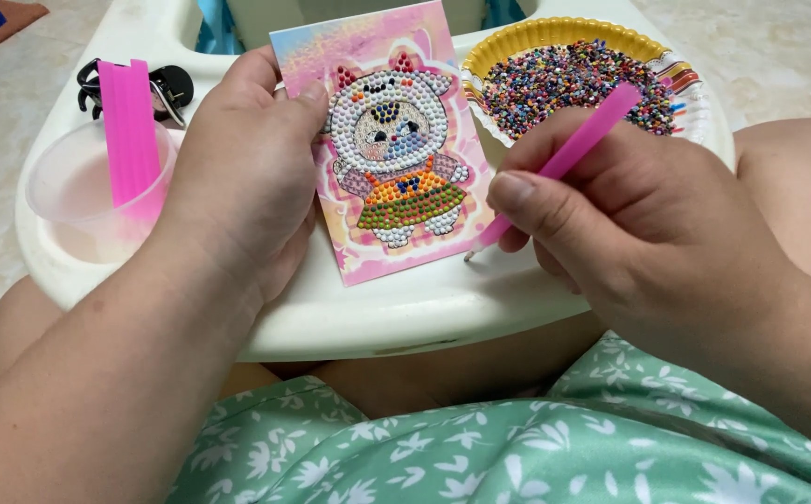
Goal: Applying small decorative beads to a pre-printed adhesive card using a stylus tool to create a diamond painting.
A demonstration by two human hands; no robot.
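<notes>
Head view: the left hand [247, 177] pins a pink bead-picture card [389, 140] by its left edge on the white tray [405, 313], its grip closed on the card. The right hand [629, 215] pinches a pink pen [564, 159], tip just beside the card's lower right corner. A yellow plate of beads [555, 33] sits behind; a clear cup [74, 201] holds pink strips.

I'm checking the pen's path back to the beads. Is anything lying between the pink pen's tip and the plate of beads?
The pink plastic pen in the right hand has its tip just off the lower right corner of the pink bead-picture card. Nothing visible lies between it and the yellow-rimmed paper plate of mixed beads, only bare white tray.
</notes>
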